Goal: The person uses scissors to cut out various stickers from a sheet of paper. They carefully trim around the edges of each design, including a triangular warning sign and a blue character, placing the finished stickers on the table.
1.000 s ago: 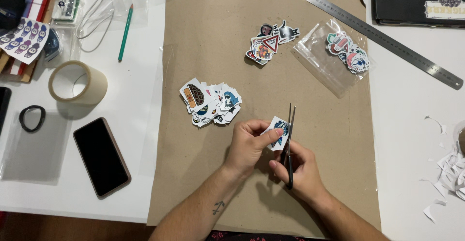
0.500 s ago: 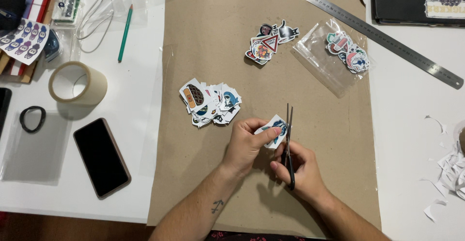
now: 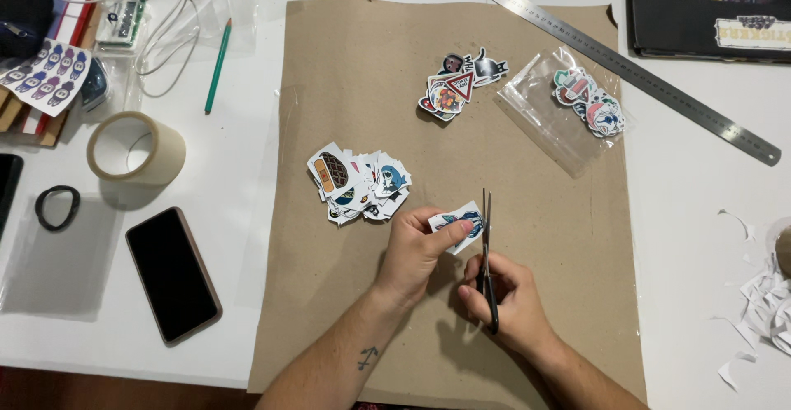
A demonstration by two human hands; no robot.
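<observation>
A single head-worn camera looks almost straight down onto the desk (image 3: 692,212) from above the person's own seat, near enough that the brown paper sheet (image 3: 362,89) fills the middle. Forearms enter from the bottom edge below that sheet; the steel ruler (image 3: 610,60) crosses beyond its far right corner.

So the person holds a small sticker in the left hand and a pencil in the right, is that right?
Not quite. The head view shows the right hand holding scissors, not a pencil; the green pencil lies untouched on the table. The left hand does hold a small sticker.
</observation>
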